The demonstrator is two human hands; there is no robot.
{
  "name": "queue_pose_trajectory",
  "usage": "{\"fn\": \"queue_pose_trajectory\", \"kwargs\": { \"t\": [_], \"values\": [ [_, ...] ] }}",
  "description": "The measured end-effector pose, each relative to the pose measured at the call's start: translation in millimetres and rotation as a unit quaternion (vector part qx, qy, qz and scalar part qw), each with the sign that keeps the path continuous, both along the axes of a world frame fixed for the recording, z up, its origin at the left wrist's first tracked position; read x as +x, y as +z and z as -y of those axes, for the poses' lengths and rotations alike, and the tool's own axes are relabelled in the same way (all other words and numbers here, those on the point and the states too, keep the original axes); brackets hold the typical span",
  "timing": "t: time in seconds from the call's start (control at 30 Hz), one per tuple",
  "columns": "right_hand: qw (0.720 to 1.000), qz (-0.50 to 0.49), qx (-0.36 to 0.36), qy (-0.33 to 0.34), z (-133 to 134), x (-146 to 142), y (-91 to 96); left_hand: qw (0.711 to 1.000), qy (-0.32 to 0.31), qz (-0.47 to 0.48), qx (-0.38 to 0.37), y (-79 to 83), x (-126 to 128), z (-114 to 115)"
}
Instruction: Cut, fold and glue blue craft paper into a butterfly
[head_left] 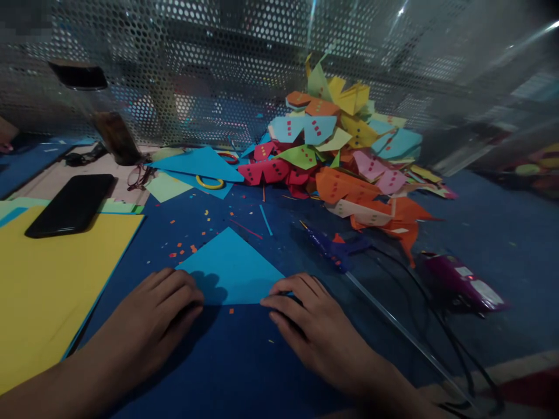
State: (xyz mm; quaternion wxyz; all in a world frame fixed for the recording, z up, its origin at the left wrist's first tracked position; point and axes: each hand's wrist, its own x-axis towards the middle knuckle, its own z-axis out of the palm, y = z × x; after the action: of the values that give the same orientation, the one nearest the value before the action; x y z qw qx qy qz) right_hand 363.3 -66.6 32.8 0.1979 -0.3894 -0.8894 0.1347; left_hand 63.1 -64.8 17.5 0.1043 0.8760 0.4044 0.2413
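A blue sheet of paper [236, 267], folded into a triangle, lies on the dark blue surface with its peak pointing away from me. My left hand [163, 311] is curled over its left corner, fingers bent together, hiding that corner. At the opposite corner, my right hand [308, 326] has its fingers closed on the paper's near edge, the thumb tucked below the index finger. Just in front of the near fold lies a tiny orange paper scrap [231, 311].
Colourful paper butterflies [305, 131] are heaped at the back. To the right lie a blue glue gun [332, 247] with its cord and a purple device [465, 282]. At left, a black phone [72, 205] rests on yellow paper [56, 291]. A bottle [113, 131] stands behind.
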Motion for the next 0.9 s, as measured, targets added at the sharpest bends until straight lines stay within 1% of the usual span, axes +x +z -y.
{"fn": "queue_pose_trajectory", "kwargs": {
  "t": [0.07,0.27,0.57,0.9],
  "values": [
    [1.000,0.003,-0.005,-0.003,0.3,-0.2,0.1,1.000,0.011,0.004,-0.010,0.1,1.4,-0.8],
    [1.000,-0.004,-0.012,-0.007,1.2,0.7,0.1,0.999,0.042,0.001,-0.004,0.9,3.1,-4.3],
    [1.000,-0.001,-0.008,-0.012,1.4,-1.5,0.8,0.998,0.063,-0.006,0.002,2.8,3.1,-3.6],
    [1.000,-0.003,-0.005,-0.011,1.3,-1.3,1.1,0.995,0.099,-0.012,-0.012,2.5,1.1,-1.5]
  ]
}}
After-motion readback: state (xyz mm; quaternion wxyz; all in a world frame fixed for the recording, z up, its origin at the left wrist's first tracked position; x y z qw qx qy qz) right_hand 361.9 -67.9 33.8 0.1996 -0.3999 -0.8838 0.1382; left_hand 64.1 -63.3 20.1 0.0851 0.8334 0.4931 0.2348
